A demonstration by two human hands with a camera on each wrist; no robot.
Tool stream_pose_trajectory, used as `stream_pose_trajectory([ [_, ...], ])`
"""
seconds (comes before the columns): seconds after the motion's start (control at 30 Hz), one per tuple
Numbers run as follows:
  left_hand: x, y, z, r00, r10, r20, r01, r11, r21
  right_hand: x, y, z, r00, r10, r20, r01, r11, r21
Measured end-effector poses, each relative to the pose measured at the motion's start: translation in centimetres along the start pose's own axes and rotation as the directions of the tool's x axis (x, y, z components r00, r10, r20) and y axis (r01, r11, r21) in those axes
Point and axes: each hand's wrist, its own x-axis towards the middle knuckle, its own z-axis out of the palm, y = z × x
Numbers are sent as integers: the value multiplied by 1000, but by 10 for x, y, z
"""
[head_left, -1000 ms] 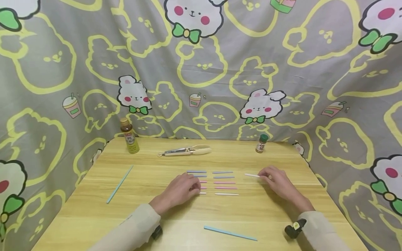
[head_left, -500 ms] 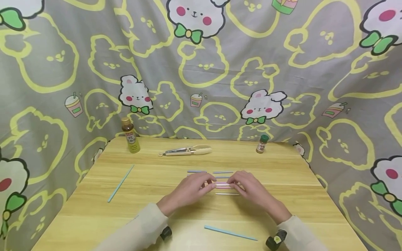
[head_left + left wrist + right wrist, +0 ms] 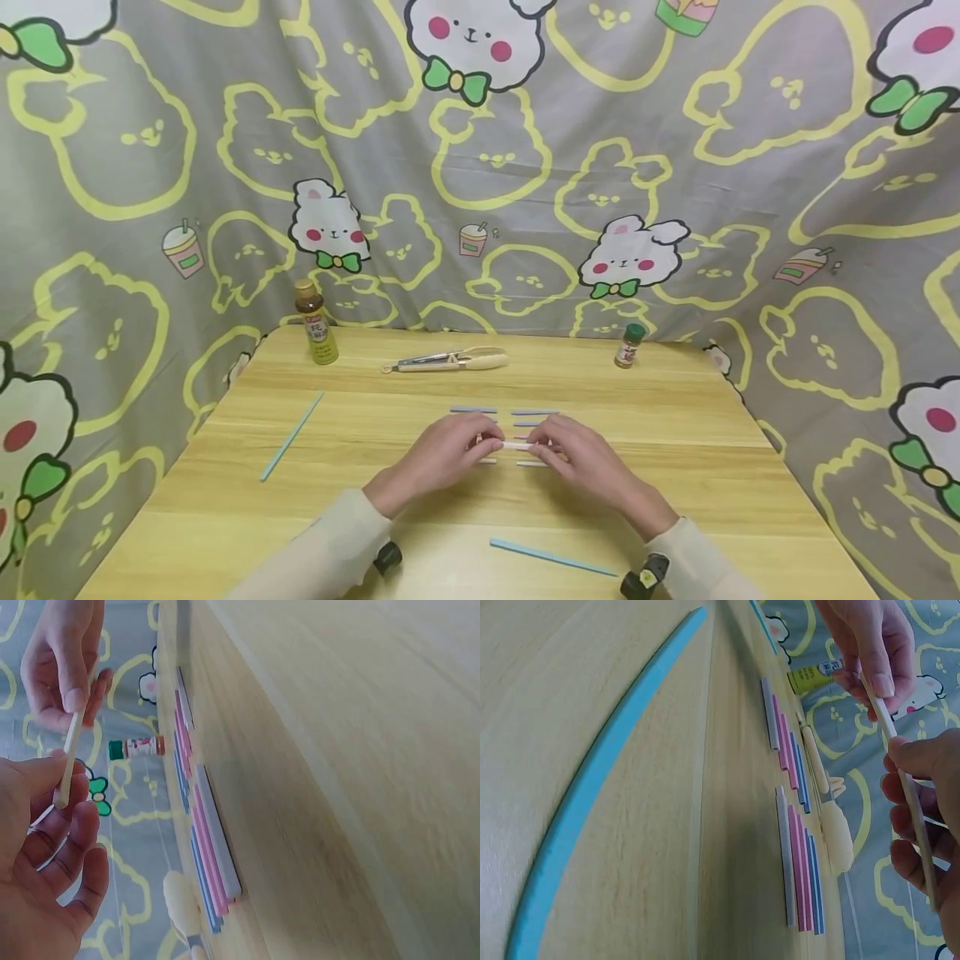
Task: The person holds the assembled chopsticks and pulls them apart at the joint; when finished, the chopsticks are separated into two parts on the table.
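Both hands pinch one slim white stick (image 3: pixel 516 446) above the table. My left hand (image 3: pixel 453 450) has thumb and fingers at its left end, while my right hand (image 3: pixel 588 458) grips it further right, with a length running back along the palm in the right wrist view. Below lie two groups of short sticks, ordered by colour: blue sticks (image 3: pixel 535 412) at the back, pink sticks (image 3: pixel 210 859) in the middle, a white stick (image 3: pixel 785 855) nearest me in each group. In the head view the hands hide parts of both groups.
Long light-blue sticks lie apart, one blue stick (image 3: pixel 292 437) at left and another blue stick (image 3: pixel 553 557) near the front. Behind stand an oil bottle (image 3: pixel 317 325) and a green-capped jar (image 3: pixel 629 346), with tongs (image 3: pixel 446 360) between. A patterned curtain (image 3: pixel 510 192) encloses the table.
My right hand has come left from the right side with the white stick. My left hand has risen off the left group and now holds the stick's other end.
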Motion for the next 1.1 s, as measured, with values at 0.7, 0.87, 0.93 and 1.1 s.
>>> stream_pose_trajectory([
  [0.7, 1, 4, 6, 999, 5, 41, -2, 998, -64, 4, -11, 2, 999, -5, -35, 7, 998, 65],
  [0.87, 0, 7, 7, 1000, 3, 15, -3, 999, -48, 6, -15, 3, 999, -5, -46, 7, 999, 41],
  [0.93, 0, 7, 7, 1000, 21, 8, -21, 999, -40, 7, -16, 4, 999, -18, -50, 20, 999, 28],
  [1.1, -3, 6, 6, 996, 90, -13, -91, 996, -11, 7, -16, 5, 997, -62, -44, 63, 998, 7],
])
